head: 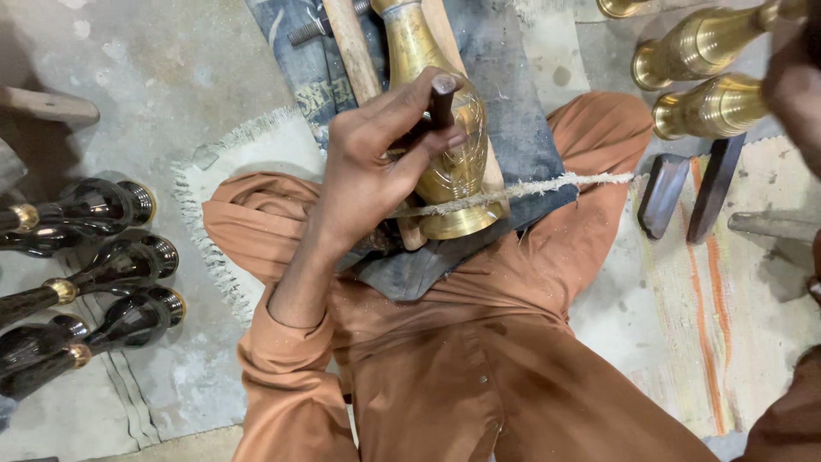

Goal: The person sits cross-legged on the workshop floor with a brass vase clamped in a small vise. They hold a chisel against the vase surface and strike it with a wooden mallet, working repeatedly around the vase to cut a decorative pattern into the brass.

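Note:
A brass vase (453, 171) lies on its side across my lap, wedged between two wooden bars (352, 51) on a denim cloth (522, 128). A frayed white cord (547, 184) runs over the vase's neck near its foot. My left hand (372, 171) rests on the vase and grips a short dark metal punch (441, 96), its tip set against the brass. My right hand (795, 85) is raised at the upper right edge, blurred and close to the camera; what it holds cannot be made out.
Three black lacquered vases (120, 265) lie on the floor at the left. More brass vases (710, 43) lie at the upper right. Two dark metal chisels (663, 192) rest on a striped mat (727, 342). A fringed white cloth (256, 145) lies under my left knee.

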Demonstrator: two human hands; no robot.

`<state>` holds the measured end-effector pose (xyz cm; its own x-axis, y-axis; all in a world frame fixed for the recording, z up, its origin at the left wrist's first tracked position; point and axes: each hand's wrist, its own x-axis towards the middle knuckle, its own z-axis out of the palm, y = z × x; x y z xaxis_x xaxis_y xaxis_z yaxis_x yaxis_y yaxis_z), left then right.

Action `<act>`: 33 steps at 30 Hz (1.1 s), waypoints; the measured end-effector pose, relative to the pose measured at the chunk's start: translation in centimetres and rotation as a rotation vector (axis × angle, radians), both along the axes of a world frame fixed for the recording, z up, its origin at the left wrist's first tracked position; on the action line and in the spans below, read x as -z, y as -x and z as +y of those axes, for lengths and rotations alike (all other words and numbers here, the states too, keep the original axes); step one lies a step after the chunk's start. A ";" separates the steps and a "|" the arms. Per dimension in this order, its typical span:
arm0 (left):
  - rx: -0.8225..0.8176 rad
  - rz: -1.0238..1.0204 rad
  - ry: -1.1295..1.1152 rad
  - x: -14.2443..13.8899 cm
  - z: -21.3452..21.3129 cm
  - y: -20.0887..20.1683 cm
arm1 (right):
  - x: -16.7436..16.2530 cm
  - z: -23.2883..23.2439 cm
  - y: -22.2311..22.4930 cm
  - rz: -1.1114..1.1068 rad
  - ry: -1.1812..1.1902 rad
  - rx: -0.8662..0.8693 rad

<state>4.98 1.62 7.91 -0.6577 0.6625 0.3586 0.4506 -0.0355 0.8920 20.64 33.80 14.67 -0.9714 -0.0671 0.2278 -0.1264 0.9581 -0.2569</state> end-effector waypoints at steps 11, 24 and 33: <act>0.045 0.092 0.013 0.0 0.0 0.4 | 0.1 -0.2 -0.1 0.019 -0.025 -0.029; 0.063 0.066 0.067 0.1 -0.5 0.4 | 0.1 -0.8 -0.4 0.025 -0.011 0.002; 0.113 0.084 0.144 0.2 -0.6 0.8 | 0.3 -1.2 -1.0 0.035 -0.017 0.012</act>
<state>4.16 1.03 7.75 -0.5476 0.7791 0.3053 0.5242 0.0349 0.8509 21.60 32.63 14.40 -0.9637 -0.0592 0.2603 -0.1231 0.9638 -0.2366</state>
